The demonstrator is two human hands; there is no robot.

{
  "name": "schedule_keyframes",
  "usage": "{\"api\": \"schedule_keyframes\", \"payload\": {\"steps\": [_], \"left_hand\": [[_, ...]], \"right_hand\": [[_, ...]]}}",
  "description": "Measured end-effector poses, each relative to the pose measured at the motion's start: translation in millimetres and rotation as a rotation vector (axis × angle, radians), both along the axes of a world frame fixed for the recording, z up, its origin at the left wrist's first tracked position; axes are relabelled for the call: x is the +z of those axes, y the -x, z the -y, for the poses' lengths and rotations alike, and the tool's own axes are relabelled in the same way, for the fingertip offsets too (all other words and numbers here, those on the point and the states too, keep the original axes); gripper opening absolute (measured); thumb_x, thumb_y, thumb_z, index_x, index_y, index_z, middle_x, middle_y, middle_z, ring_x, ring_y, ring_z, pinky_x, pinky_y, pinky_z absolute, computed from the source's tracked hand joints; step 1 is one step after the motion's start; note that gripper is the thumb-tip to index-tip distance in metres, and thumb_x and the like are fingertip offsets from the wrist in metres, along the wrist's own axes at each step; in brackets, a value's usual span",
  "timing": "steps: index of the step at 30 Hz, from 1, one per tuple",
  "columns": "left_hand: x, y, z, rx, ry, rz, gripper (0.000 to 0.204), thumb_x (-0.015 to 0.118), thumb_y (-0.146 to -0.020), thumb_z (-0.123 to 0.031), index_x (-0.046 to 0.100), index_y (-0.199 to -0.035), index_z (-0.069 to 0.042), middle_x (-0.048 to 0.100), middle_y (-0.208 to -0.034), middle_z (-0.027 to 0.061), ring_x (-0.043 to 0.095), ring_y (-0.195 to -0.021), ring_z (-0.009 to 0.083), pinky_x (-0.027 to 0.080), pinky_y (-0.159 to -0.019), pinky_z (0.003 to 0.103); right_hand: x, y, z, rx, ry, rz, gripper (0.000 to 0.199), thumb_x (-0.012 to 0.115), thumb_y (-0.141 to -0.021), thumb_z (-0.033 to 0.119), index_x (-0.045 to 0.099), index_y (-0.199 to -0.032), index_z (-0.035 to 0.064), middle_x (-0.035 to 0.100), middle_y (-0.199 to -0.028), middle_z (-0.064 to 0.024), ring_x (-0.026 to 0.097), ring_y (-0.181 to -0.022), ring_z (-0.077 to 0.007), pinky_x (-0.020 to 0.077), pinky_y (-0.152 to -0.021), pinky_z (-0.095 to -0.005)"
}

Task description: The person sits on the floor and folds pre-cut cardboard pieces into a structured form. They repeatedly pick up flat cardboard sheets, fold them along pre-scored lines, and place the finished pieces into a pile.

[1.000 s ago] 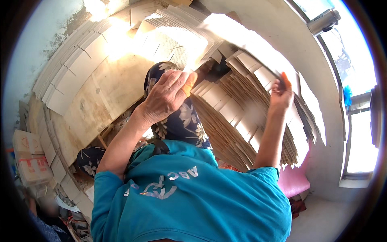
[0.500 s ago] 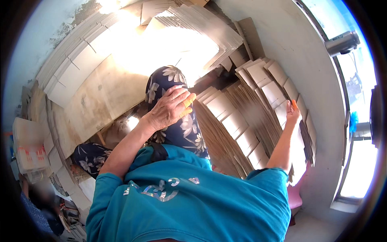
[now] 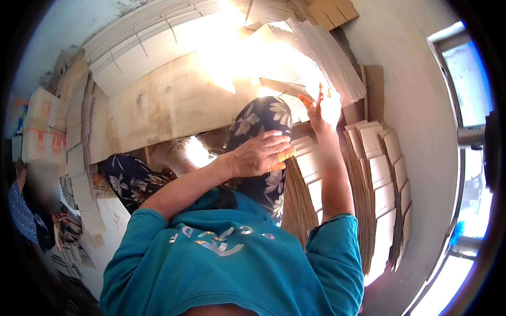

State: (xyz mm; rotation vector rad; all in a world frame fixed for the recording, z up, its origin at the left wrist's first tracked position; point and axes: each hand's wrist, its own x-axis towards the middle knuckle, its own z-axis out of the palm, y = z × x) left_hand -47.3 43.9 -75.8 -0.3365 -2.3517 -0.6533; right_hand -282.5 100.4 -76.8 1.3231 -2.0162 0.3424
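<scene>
My left hand [image 3: 258, 155] lies flat on my raised knee, over dark trousers [image 3: 245, 125] with a pale flower print. Orange covers sit on some of its fingers, and it holds nothing. Out to the right, my right hand [image 3: 326, 111] is raised beside a slanted stack of flat cardboard sheets [image 3: 334, 66] on the board. Its fingers are spread, with orange tips, and nothing shows between them. Glare washes out part of the hand and the near side of the stack, so I cannot tell whether they touch.
A stained wooden board [image 3: 158, 102] stretches ahead, with a row of slotted cardboard [image 3: 132, 55] along its back. Tall cardboard piles [image 3: 382, 174] stand by the right wall. White boxes [image 3: 45, 129] and another person [image 3: 26, 210] are at the left. A window [image 3: 464, 79] lies right.
My right hand has left the cardboard piles at the right and swung forward and inward to the slanted stack. My left hand stays on my knee. The view has shifted.
</scene>
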Motion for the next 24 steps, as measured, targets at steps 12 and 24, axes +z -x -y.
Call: {"api": "schedule_keyframes", "payload": {"steps": [12,24], "left_hand": [[-10,-26,21,-0.072,-0.206,-0.003,0.046,0.068,-0.077,-0.025,0.058,-0.115,-0.001,0.056,-0.115,0.0147,0.052,-0.111,0.0267,0.042,-0.097,0.042],[-9,-57,257,0.856,-0.111,-0.109,0.051,0.077,-0.066,-0.009,0.054,-0.111,-0.003,0.059,-0.1,0.0131,0.054,-0.093,0.031,0.045,-0.082,0.04]], "right_hand": [[-38,50,46,-0.073,-0.081,0.705,0.046,0.072,-0.073,0.031,0.059,-0.105,0.0008,0.063,-0.088,-0.015,0.059,-0.081,-0.0255,0.0465,-0.075,-0.0354],[62,-48,143,0.415,0.412,1.298,0.03,0.061,-0.084,-0.003,0.051,-0.112,-0.0033,0.065,-0.091,-0.0077,0.06,-0.081,-0.0119,0.047,-0.074,-0.0218]]}}
